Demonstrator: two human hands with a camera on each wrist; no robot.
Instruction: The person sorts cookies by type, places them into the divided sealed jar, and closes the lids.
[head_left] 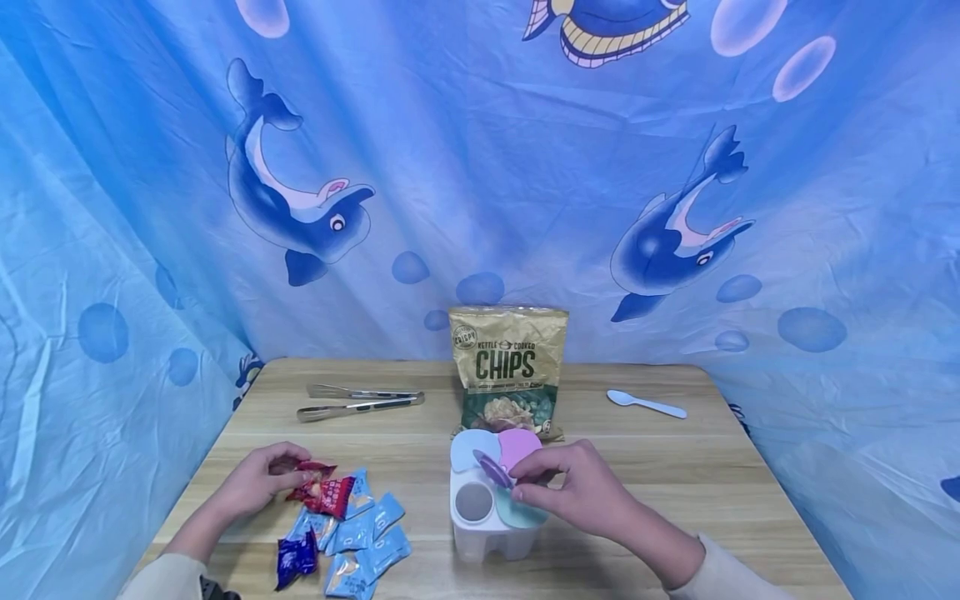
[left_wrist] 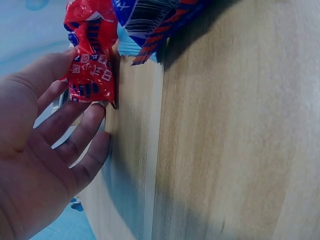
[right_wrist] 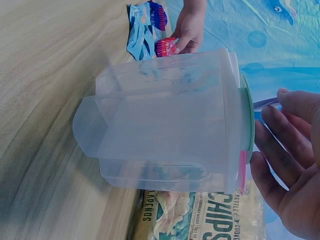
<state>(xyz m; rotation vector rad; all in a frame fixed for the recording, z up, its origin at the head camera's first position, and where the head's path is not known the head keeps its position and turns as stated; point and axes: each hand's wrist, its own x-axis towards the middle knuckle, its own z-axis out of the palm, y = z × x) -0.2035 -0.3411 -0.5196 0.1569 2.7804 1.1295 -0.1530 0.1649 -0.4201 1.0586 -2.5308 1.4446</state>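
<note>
My right hand [head_left: 573, 487] pinches a purple lid [head_left: 492, 469] between thumb and fingers, tilted up over a translucent plastic container [right_wrist: 160, 120]. One round opening [head_left: 474, 502] shows in the container's top, beside a light blue lid [head_left: 472, 450], a pink lid [head_left: 517, 447] and a green lid [head_left: 522, 510]. On the left, my left hand [head_left: 258, 479] has its thumb and fingers around the edge of a red snack packet [left_wrist: 92, 65], low over the pile. Against it lie several light blue packets [head_left: 352, 533] and a dark blue packet [head_left: 297, 557].
A bag of chips [head_left: 517, 358] stands upright just behind the container. Metal tongs [head_left: 363, 404] lie at the back left of the wooden table [head_left: 660, 475], and a white spoon [head_left: 647, 404] at the back right. A blue curtain [head_left: 480, 167] hangs around the table.
</note>
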